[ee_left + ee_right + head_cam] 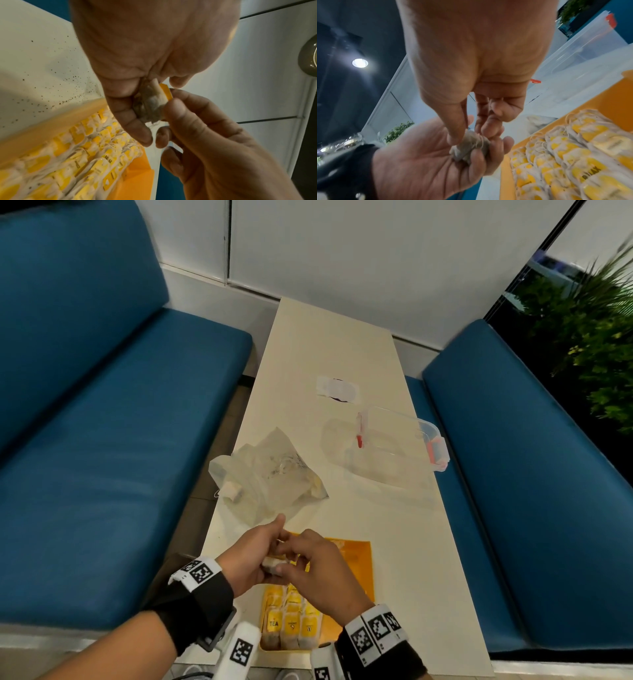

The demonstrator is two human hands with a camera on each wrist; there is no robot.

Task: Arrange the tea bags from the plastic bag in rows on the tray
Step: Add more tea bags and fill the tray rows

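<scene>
**Yellow tags, "TEA" and "RELAX": one bag caught between two hands**

Yellow paper tags top every bag in the rows of tea bags (291,623) (89,159) (570,159), and the print reads "TEA" on the nearest-left tag in the head view and "RELAX" on a tag in each wrist view. They lie packed side by side on the near part of the orange tray (359,556) (137,180) (616,94), whose far part is bare.

Above the tray, both hands meet on a single tea bag (272,564) (150,105) (471,146): a grey-white, crumpled pouch with string across it and a yellow tag at one edge. The left hand (250,556) (428,169) cups it with curled fingers; the right hand (318,570) (214,142) pinches it with thumb and fingertips.

Just beyond the hands, the clear plastic bag (270,477) lies rumpled with a few bags inside. To its right sits a clear plastic container (394,446) with red clips. The cream table (342,354) shows dark specks beside the tray in the left wrist view. Blue benches (102,440) flank it, a white panelled wall behind, green plants (589,320) at right.
</scene>
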